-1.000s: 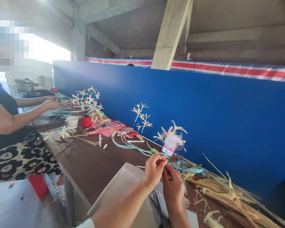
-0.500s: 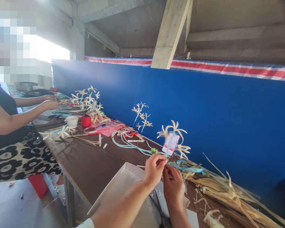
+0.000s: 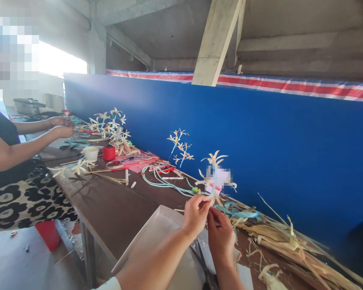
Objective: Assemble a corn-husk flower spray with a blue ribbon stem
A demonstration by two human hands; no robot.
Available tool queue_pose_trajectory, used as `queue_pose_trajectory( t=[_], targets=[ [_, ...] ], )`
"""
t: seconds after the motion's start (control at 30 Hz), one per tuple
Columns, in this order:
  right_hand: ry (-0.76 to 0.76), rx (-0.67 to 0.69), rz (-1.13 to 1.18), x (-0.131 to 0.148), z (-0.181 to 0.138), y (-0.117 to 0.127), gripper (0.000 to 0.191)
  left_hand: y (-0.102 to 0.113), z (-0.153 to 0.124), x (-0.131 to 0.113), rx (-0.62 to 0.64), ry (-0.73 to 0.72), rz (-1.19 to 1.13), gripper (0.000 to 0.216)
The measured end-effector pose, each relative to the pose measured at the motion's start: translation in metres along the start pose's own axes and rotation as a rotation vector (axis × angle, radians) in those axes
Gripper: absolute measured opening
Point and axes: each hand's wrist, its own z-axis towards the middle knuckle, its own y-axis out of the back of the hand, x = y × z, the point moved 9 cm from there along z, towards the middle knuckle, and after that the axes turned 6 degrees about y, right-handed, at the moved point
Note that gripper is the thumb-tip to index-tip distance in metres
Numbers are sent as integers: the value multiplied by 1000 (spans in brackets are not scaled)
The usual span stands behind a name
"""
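Pinched between the fingertips of my left hand (image 3: 196, 213) is the lower stem of an artificial flower spray (image 3: 214, 158), which stands upright. Its petals are pale and straw-like, and pale blue wrapping covers the stem; blurring hides its middle. Just below and to the right, my right hand (image 3: 222, 233) has thumb and fingers pressed together close to the stem's lower end. What lies inside that pinch is hidden. Beneath both hands are a shallow white tray (image 3: 151, 233) and black-handled scissors (image 3: 204, 262). A pale blue ribbon (image 3: 245, 214) lies beyond my right hand.
Dried straw-coloured strips (image 3: 278, 241) lie along the right side of the brown table (image 3: 115, 213). Blue cords (image 3: 157, 183), a red spool (image 3: 109, 153), a white cup (image 3: 90, 154) and finished sprays (image 3: 178, 145) stand farther back. A co-worker's hands (image 3: 62, 127) work at left.
The flower spray has turned about its stem, so its blossoms face differently and one side bloom hangs lower behind my fingers. Both my hands stay almost in place.
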Motion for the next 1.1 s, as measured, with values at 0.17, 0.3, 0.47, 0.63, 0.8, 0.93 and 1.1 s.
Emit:
queue_pose_trajectory(
  t=[0.17, 0.3, 0.47, 0.63, 0.8, 0.93, 1.1],
  targets=[
    [-21, 13, -7, 0, -1, -1, 28, -1, 0, 1, 10, 7, -1, 11],
    [-27, 15, -15, 0, -1, -1, 30, 0, 0, 1, 4, 4, 3, 10],
    [-21, 6, -7, 1, 0, 0, 31, 0, 0, 2, -2, 3, 2, 10],
    [-25, 14, -7, 0, -1, -1, 30, -2, 1, 4, 3, 34, -8, 10],
    [-36, 7, 25, -1, -1, -1, 31, -1, 1, 3, 6, 41, 2, 10],
    [-83, 14, 52, -5, -1, -2, 30, -1, 1, 3, 5, 42, 22, 10],
    [-100, 37, 65, -7, -1, -4, 29, -1, 1, 3, 12, 45, 30, 10]
  ],
)
